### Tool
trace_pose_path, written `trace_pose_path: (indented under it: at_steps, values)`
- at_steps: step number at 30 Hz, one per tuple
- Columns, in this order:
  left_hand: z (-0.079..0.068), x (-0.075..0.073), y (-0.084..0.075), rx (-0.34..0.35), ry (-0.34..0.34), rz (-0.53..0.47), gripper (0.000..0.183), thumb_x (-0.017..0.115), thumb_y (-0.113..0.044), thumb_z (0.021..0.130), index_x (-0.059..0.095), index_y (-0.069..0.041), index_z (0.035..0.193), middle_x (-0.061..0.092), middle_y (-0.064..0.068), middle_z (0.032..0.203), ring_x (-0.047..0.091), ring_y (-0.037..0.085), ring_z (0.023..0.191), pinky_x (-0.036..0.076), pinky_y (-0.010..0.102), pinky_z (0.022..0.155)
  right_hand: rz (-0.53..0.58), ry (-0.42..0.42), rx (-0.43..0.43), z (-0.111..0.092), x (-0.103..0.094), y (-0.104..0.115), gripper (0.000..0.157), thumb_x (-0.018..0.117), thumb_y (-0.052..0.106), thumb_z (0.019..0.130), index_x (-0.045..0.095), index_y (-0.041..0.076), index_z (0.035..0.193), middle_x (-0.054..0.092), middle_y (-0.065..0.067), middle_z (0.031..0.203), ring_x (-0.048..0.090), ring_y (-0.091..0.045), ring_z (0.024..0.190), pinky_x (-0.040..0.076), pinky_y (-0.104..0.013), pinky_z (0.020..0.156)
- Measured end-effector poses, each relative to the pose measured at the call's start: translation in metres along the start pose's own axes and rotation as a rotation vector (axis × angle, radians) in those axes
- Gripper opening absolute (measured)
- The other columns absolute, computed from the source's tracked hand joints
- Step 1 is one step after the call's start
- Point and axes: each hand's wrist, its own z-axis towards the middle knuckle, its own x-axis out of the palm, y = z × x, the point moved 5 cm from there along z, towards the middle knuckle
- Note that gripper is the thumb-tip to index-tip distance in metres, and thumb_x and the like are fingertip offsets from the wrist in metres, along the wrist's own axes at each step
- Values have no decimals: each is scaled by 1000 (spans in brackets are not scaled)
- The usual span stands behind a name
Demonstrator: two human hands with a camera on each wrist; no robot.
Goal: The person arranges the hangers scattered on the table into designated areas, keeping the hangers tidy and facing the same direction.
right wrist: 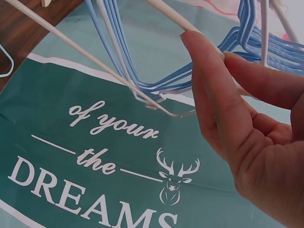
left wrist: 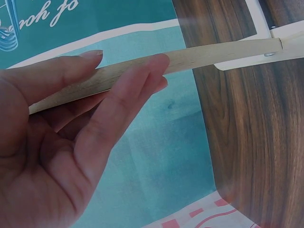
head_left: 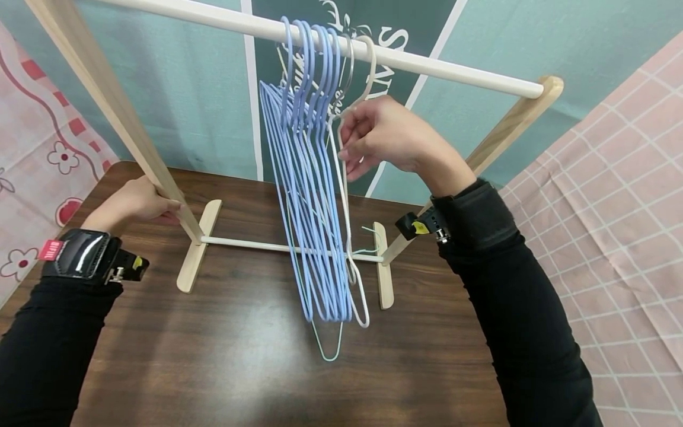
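A clothes rack with a white top rail stands on the table, and several light-blue hangers hang bunched on it. At the right end of the bunch is a cream hanger, its hook over the rail. My right hand pinches this hanger between thumb and fingertips; the right wrist view shows the cream bar running into the grip. A white hanger hangs beside it. On the left, my left hand holds the rack's wooden post between thumb and fingers.
The rack's wooden feet rest on a dark brown table, joined by a white lower bar. A pale green hanger reaches below the blue ones. Behind hangs a teal cloth with white lettering; pink patterned cloths flank the table.
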Motion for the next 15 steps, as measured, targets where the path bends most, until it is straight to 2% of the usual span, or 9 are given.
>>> trace_pose_path:
  at_steps: [8,15]
  values:
    - [0,1,-2,8,0,-5,35,55,-7,89,49,19,111,61,32,83,66,22,63,56,34,57,3,0,13,-2,0,-2,11,50,-16,83,50,-11,92,55,-18,71,62,-27,58,55,-45,64]
    - [1,1,-2,18,-4,6,35,55,-7,89,49,19,111,62,30,81,66,21,62,55,33,56,23,14,22,-7,-2,-3,10,53,-15,83,52,-11,93,56,-18,72,63,-28,60,55,-45,66]
